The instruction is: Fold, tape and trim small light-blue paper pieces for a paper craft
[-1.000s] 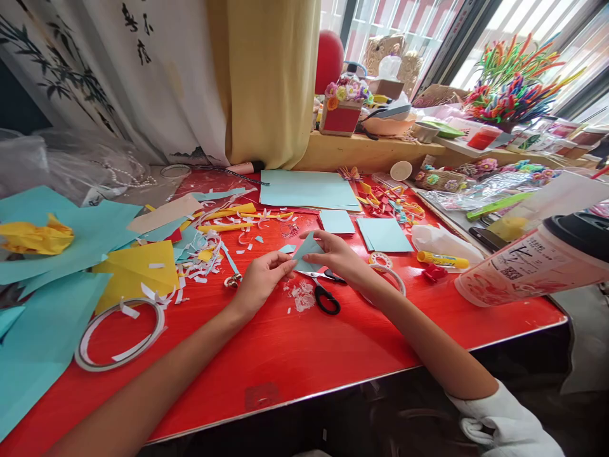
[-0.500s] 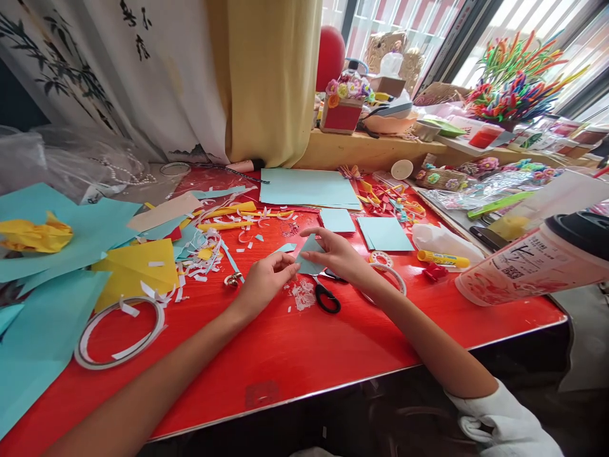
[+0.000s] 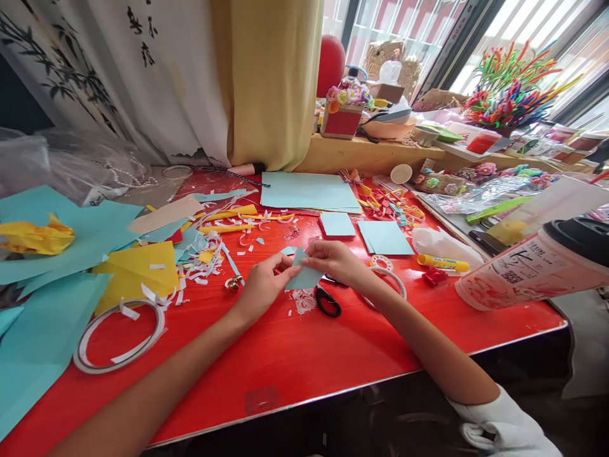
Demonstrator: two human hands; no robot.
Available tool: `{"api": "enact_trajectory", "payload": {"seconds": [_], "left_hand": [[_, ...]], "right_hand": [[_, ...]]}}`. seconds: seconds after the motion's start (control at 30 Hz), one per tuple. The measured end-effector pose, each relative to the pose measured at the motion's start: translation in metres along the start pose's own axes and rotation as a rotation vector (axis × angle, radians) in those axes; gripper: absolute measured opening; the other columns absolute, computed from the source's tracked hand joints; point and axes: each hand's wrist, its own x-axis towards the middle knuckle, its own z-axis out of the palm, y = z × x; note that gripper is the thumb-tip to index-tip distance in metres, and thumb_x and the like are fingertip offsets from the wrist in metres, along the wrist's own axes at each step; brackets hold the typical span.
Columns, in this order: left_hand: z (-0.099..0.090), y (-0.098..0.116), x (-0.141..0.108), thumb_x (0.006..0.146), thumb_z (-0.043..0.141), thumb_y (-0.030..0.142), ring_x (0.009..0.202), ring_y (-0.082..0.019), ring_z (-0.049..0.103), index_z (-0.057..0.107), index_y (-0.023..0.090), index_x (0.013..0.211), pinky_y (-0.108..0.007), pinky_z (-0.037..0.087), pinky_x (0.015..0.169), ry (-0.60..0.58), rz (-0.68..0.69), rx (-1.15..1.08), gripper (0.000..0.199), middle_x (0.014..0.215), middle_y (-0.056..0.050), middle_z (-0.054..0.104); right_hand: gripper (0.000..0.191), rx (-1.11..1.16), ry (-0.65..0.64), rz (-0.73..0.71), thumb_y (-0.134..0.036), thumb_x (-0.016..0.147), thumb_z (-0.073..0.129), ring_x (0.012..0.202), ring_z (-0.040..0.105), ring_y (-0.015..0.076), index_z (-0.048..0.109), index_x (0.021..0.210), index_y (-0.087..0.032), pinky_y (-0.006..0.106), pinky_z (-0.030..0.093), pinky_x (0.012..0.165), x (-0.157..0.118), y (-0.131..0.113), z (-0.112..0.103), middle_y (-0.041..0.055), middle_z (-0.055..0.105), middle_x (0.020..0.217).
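Observation:
A small piece of light blue paper (image 3: 308,278) is held up over the middle of the table between my two hands. My left hand (image 3: 267,279) pinches its left edge with thumb and fingers. At its upper right, my right hand (image 3: 335,259) grips the paper, fingertips close to those of the left. Black-handled scissors (image 3: 328,303) lie just below, partly hidden by the paper and my right hand. Beside them is a little heap of clear and white scraps (image 3: 303,301). Another bit of blue paper (image 3: 288,251) lies behind my left fingers.
Stacks of blue squares (image 3: 385,237) and a larger blue sheet (image 3: 311,192) lie behind. Tape rolls (image 3: 118,335), yellow paper (image 3: 140,271) and white clippings are at left. A glue stick (image 3: 442,262) and a leaning lidded cup (image 3: 528,266) stand right, near the red table's (image 3: 266,355) edge.
The blue paper has turned and tilted lower in my hands. My right hand has dropped slightly and its fingers have closed in nearer the left fingertips.

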Motion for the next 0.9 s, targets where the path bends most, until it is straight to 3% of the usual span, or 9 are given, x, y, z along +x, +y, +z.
{"api": "enact_trajectory", "payload": {"seconds": [0.1,0.27,0.4,0.63,0.8,0.9], "left_hand": [[0.0,-0.003,0.001,0.075,0.053,0.04,0.057,-0.01,0.042,0.048,0.018,0.067,-0.02,0.033,0.052,0.023,-0.012,0.014,0.024,0.061,0.004,0.048],[0.0,-0.003,0.002,0.076,0.052,0.041,0.06,-0.01,0.042,0.049,0.018,0.07,-0.02,0.034,0.054,-0.03,-0.002,-0.037,0.024,0.065,0.004,0.048],[-0.001,0.003,-0.001,0.078,0.05,0.041,0.056,-0.009,0.039,0.046,0.018,0.066,-0.019,0.03,0.049,-0.007,0.016,0.029,0.027,0.06,0.005,0.044],[-0.006,0.005,0.001,0.078,0.052,0.041,0.071,-0.013,0.053,0.057,0.019,0.084,-0.022,0.039,0.063,0.117,0.06,0.027,0.023,0.082,0.0,0.06],[-0.01,0.005,0.003,0.079,0.052,0.035,0.075,-0.014,0.053,0.063,0.02,0.08,-0.023,0.039,0.068,0.035,0.151,0.1,0.019,0.079,0.0,0.061],[-0.008,0.003,0.003,0.075,0.057,0.037,0.078,-0.014,0.054,0.061,0.02,0.088,-0.024,0.04,0.068,0.08,0.104,0.034,0.021,0.084,-0.001,0.06]], "right_hand": [[0.026,-0.036,-0.011,-0.014,-0.041,0.075,0.057,0.054,0.04,0.0082,0.051,0.073,-0.017,0.022,0.029,0.048,0.0,0.002,0.003,-0.0018,0.048,0.062],[0.027,-0.084,-0.02,-0.017,-0.042,0.075,0.056,0.051,0.035,0.0074,0.046,0.07,-0.018,0.021,0.026,0.046,0.0,0.001,0.0,-0.0037,0.043,0.057],[0.027,-0.092,-0.08,-0.01,-0.042,0.076,0.055,0.05,0.035,0.0073,0.047,0.07,-0.017,0.021,0.024,0.044,-0.003,-0.005,-0.002,-0.0034,0.043,0.058],[0.025,0.032,0.126,-0.037,-0.041,0.079,0.052,0.059,0.045,0.0091,0.05,0.073,-0.016,0.023,0.035,0.053,-0.006,-0.012,0.001,-0.0009,0.049,0.066],[0.03,0.043,0.002,-0.001,-0.04,0.072,0.061,0.072,0.054,0.0125,0.054,0.09,-0.017,0.024,0.041,0.059,-0.007,-0.012,0.001,0.0046,0.059,0.085],[0.022,0.05,-0.007,-0.014,-0.036,0.077,0.056,0.071,0.055,0.0119,0.056,0.082,-0.015,0.024,0.043,0.061,-0.006,-0.008,0.002,0.005,0.06,0.079]]}}
